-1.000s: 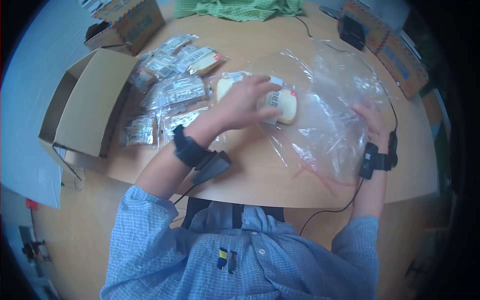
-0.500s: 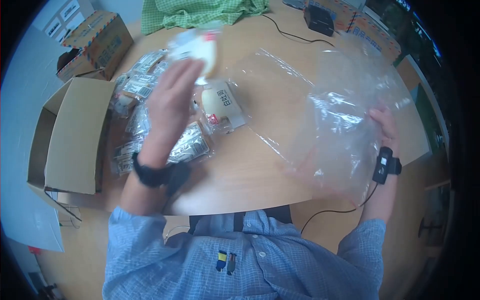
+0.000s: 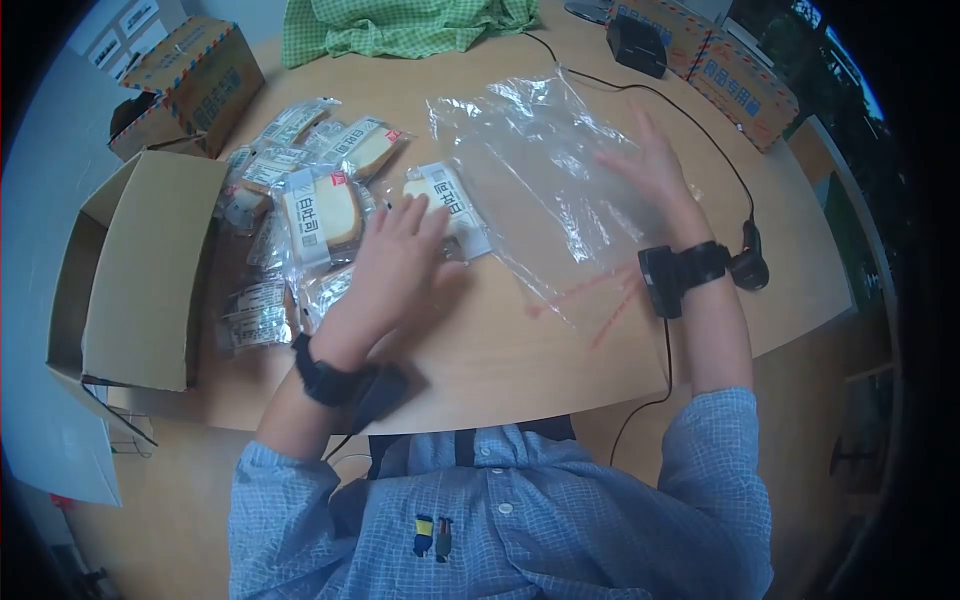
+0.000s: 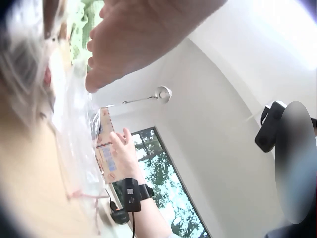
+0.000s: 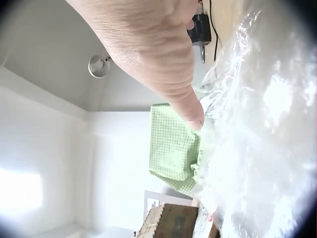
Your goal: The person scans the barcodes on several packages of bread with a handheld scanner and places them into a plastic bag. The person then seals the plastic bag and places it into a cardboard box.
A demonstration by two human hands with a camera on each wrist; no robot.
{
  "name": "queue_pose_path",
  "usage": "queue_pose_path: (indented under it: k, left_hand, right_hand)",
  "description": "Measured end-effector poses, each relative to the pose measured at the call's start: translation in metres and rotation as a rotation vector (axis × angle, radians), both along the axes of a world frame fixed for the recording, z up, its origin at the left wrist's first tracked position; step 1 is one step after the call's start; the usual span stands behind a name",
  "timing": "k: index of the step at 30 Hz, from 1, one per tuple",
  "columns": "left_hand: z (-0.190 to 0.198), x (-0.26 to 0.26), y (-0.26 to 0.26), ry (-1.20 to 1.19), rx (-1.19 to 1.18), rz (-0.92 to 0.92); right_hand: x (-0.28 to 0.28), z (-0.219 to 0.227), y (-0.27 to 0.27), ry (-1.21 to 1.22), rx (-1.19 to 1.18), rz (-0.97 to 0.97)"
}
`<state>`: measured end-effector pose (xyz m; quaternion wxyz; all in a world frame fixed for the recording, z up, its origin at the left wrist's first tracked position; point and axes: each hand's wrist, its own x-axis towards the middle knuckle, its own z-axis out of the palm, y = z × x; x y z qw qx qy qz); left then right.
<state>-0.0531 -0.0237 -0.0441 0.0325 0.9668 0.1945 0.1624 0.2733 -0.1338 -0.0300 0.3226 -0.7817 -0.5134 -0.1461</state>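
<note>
My left hand (image 3: 400,265), its fingers extended and holding nothing, is low over the table beside a packet of sliced white toast (image 3: 335,215) on the pile of bread packets. Its fingertips overlap the edge of another toast packet (image 3: 452,210) in the head view. My right hand (image 3: 655,175) spreads its fingers at the right side of a large clear plastic bag (image 3: 530,180), which lies crumpled on the table with red strips at its near end. In the right wrist view the thumb (image 5: 185,106) is beside the bag.
An open cardboard box (image 3: 150,270) stands at the left edge, with a printed carton (image 3: 215,90) behind it. Further printed boxes (image 3: 745,90), a black device (image 3: 637,45) with a cable and a green checked cloth (image 3: 410,25) lie along the back.
My left hand has set the carried toast packet on the pile, let go and drawn back to the right. My right hand has moved forward and left, and the bag has sunk flatter.
</note>
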Motion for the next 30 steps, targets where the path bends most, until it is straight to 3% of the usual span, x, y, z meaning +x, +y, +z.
queue_pose_path:
  k: [4,5,8,11,15,18,20,21,25,28,30]
  left_hand:
    - [-0.028,0.024,-0.005,0.094,0.057,-0.051]
    - [-0.028,0.023,-0.002,0.092,0.022,-0.043]
    - [-0.023,0.020,-0.001,0.083,0.010,-0.022]
    - [-0.015,0.019,-0.001,0.105,-0.016,0.049]
    - [-0.011,0.017,-0.002,0.150,0.019,0.111]
    - [-0.015,0.021,-0.017,-0.023,0.047,-0.020]
    - [-0.011,0.031,-0.034,-0.087,-0.148,-0.317]
    - [-0.012,0.036,-0.039,-0.092,-0.146,-0.362]
    - [-0.019,0.059,-0.034,-0.001,-0.266,-0.305]
    - [-0.026,0.059,-0.031,-0.008,-0.197,-0.310]
    - [-0.031,0.059,-0.032,-0.046,-0.171,-0.322]
  right_hand:
    - [0.017,-0.058,-0.048,-0.042,-0.285,-0.066]
    - [0.010,-0.063,-0.059,-0.075,-0.414,-0.059]
    - [-0.030,-0.053,-0.083,-0.121,-0.433,-0.186]
    - [-0.066,-0.043,-0.106,-0.152,-0.426,-0.257]
    - [-0.067,-0.045,-0.137,-0.210,-0.375,-0.374]
    - [-0.063,-0.047,-0.141,-0.148,-0.375,-0.423]
    - [-0.067,-0.049,-0.133,-0.097,-0.323,-0.422]
    - [-0.069,-0.050,-0.127,-0.052,-0.259,-0.404]
    - [-0.070,-0.052,-0.114,-0.004,-0.267,-0.356]
    - [-0.068,-0.053,-0.114,0.005,-0.260,-0.367]
    - [-0.071,-0.054,-0.113,-0.304,-0.108,-0.249]
